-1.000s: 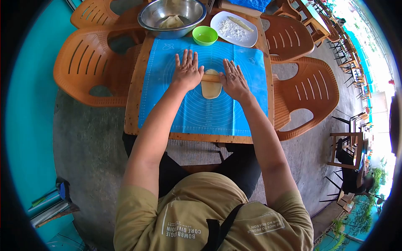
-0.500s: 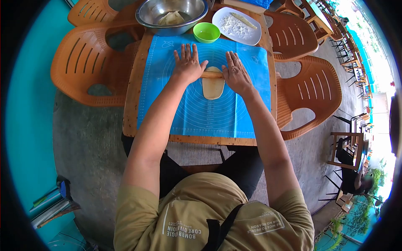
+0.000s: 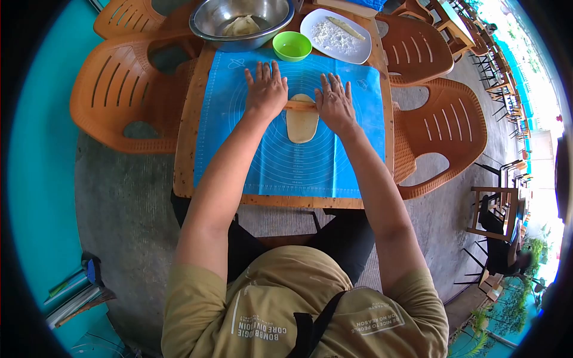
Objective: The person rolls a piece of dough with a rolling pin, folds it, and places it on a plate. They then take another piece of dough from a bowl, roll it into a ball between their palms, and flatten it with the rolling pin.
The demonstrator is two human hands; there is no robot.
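An oval of flattened dough [image 3: 302,126] lies on the blue measuring mat [image 3: 268,167]. Across its upper part rests a wooden rolling pin [image 3: 301,105]. My left hand [image 3: 266,90] lies over the pin's left end, palm down, with the fingers stretched out and apart. Over the right end is my right hand [image 3: 335,102], also flat with spread fingers. The ends of the pin are hidden under the two hands.
Beyond the mat stand a metal bowl [image 3: 209,34] with dough inside, a green bowl [image 3: 292,46] and a white plate [image 3: 362,55] holding flour and a dough strip. Orange chairs flank the wooden table [image 3: 185,149]. A person sits far right.
Both hands are still on the pin, and the fingers of my right hand are spread a little wider. The whole view has shifted slightly.
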